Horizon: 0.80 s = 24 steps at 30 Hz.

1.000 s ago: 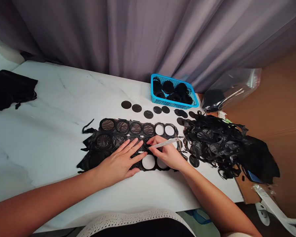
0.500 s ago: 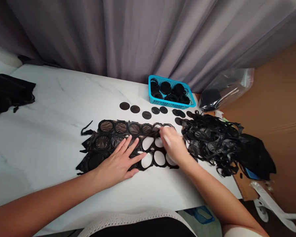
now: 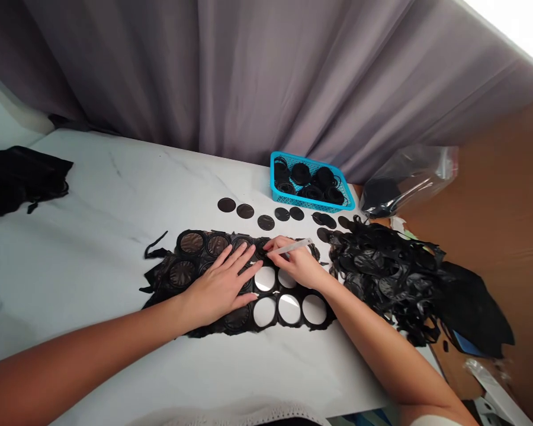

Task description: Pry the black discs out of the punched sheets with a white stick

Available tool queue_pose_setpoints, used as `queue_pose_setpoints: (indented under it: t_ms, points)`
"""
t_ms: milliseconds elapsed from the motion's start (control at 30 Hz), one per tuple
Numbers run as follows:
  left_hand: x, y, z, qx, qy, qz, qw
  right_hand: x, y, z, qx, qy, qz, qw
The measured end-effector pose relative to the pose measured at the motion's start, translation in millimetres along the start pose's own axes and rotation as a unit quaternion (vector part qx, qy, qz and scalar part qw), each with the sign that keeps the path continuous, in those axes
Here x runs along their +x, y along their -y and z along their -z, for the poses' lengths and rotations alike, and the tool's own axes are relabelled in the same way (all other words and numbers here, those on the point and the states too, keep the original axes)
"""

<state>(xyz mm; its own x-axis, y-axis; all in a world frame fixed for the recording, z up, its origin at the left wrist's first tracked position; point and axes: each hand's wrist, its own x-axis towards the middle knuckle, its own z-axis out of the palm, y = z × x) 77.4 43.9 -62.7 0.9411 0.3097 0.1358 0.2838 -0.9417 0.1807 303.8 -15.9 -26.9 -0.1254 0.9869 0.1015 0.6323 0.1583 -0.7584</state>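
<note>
A black sheet [image 3: 190, 241] with rows of round shapes lies on the white marbled table [image 3: 115, 189]. Several of its circles on the right show white; those on the left are filled with dark film. My left hand [image 3: 222, 278] is spread flat on the middle of the sheet, fingers apart. My right hand [image 3: 293, 260] pinches a slim pale tool [image 3: 296, 245] over the upper row, its tip by a dark circle just right of my left fingertips. Loose black discs [image 3: 245, 211] lie behind the sheet.
A blue basket [image 3: 313, 205] of black rings stands at the back. Black scraps [image 3: 382, 266] are heaped on the right, near a clear plastic bag [image 3: 420, 177]. Black material [image 3: 22, 177] lies at the far left, and a grey curtain [image 3: 257, 83] hangs behind.
My right hand has moved left, closer to my left hand, and the tool now shows clearly. The camera view has shifted, so the table objects appear lower. My left hand remains spread on the sheet.
</note>
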Motion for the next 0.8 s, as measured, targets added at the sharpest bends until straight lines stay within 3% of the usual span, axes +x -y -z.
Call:
queue_pose_setpoints:
  t_ms: [167,367,567,633,733,800]
  points:
    - [-4,-3,-0.5,-0.006,0.01,0.009,1.0,2,-7,5,0.04,0.017,-0.009,0.999]
    - [-2,-4,2.4,-0.011,0.014,0.013,1.0,2,-5,5,0.016,0.028,-0.001,0.999]
    - [-3,-4,0.3,-0.014,0.017,0.011,1.0,-6,3,-11,-0.182,0.032,0.076,0.98]
    - [-3,-5,-0.5,-0.018,0.015,0.016,1.0,-6,-7,1,-0.251,-0.03,0.027,0.967]
    - [-3,-3,0.1,-0.034,0.005,0.017,0.999,-1,-27,36,-0.301,-0.198,-0.114,0.926]
    - [-6,0,2.7,-0.042,0.004,0.006,0.999,3,-31,54,-0.271,-0.238,-0.13,0.924]
